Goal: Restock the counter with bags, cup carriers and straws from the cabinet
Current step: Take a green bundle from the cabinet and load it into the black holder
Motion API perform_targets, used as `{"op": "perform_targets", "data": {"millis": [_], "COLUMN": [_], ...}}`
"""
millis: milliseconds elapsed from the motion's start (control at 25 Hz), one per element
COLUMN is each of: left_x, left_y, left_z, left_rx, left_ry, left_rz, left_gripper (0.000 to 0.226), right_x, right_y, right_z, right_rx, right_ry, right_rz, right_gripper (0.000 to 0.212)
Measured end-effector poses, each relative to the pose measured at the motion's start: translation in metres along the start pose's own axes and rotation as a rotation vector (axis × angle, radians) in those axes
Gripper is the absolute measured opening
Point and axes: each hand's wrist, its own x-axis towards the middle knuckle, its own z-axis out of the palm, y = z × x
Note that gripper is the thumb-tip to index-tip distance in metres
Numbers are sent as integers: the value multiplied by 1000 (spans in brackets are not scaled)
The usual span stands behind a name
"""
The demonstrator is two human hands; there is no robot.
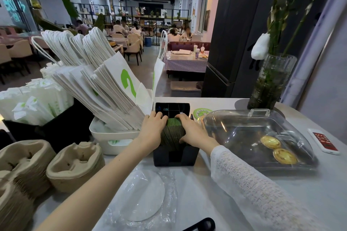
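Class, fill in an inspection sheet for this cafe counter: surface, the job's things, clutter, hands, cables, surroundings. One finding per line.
Surface: pale grey counter, crowded.
Job's things: white paper handle bags leaning in a white tub; brown pulp cup carriers stacked at left; white-wrapped straws in a black box.
Clutter: crumpled clear plastic wrap; clear domed case over two yellow tarts; white phone.
Hands: left hand and right hand grip a dark green card stack in a black holder.
Cables: nothing seen.
Surroundings: seated diners; glass vase of bamboo.
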Motion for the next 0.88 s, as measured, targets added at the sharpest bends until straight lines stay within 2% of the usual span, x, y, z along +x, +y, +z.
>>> {"op": "perform_targets", "data": {"millis": [200,560,680,880], "left_x": [-4,1,10,10], "left_y": [-6,0,9,10], "left_z": [-3,-3,1,10], "left_rx": [-84,-251,-299,-354], "left_ry": [70,67,58,67], "left_rz": [43,147,222,249], "left_gripper": [66,84,78,66], "right_x": [4,-7,-11,-13], "right_y": [-12,0,7,18], "right_z": [6,-7,-13,-14], "right_rx": [177,-70,-78,-18], "right_ry": [23,49,71,92], "right_rz": [27,56,17,-27], "right_gripper": [89,92,84,76]}}
